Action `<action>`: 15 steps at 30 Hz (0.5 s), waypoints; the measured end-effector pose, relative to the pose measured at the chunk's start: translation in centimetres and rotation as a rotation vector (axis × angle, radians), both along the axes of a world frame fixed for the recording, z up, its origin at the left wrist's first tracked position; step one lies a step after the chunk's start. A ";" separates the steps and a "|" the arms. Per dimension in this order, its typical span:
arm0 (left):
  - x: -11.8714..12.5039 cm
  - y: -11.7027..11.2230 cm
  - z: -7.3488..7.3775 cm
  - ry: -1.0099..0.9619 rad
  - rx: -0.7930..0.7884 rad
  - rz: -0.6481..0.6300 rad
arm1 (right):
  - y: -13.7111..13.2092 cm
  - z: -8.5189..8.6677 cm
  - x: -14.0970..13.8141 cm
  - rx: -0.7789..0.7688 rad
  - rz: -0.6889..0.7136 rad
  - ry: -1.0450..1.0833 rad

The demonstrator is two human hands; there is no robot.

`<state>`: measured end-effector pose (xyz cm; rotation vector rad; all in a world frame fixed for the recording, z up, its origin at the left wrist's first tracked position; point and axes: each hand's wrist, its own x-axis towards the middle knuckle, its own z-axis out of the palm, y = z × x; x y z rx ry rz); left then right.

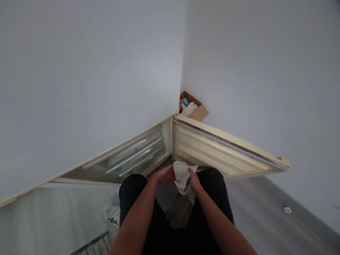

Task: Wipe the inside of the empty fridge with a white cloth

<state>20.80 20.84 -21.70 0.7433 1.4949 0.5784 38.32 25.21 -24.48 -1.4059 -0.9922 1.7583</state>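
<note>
Between my knees I hold a crumpled whitish cloth (181, 175), which has loose, uneven edges. My left hand (166, 173) closes on its left side, with the fingers partly hidden behind it. On the other side, my right hand (195, 180) grips the cloth with bent fingers. Just beyond my hands stands what looks like a low fridge, its cream door (209, 150) swung out to the right and showing a ribbed inner panel. The cabinet interior (132, 154) on the left has several pale, shiny horizontal bars or shelf edges.
Behind the hinge corner sits a cardboard box (199, 112) holding a white glove (189, 109) and a blue item (185, 101). A metal rack (91, 244) and a shoe (113, 214) are at lower left. A small white object (287, 210) lies on the floor at right.
</note>
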 end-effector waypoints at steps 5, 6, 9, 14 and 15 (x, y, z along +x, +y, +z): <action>3.9 -0.2 0.9 -0.204 0.100 0.019 | -1.7 0.4 4.6 -0.062 -0.154 0.233; 4.6 -0.1 0.7 -0.205 0.138 0.063 | -2.1 0.0 5.5 -0.061 -0.184 0.293; 6.4 0.4 -0.4 -0.188 0.236 0.233 | -2.7 -1.0 8.4 -0.127 -0.308 0.428; 8.9 0.8 -1.6 -0.284 0.292 0.474 | -2.0 -1.1 10.2 -0.162 -0.349 0.500; 9.3 0.6 -1.7 -0.334 0.287 0.501 | -2.0 -1.1 9.5 -0.118 -0.299 0.494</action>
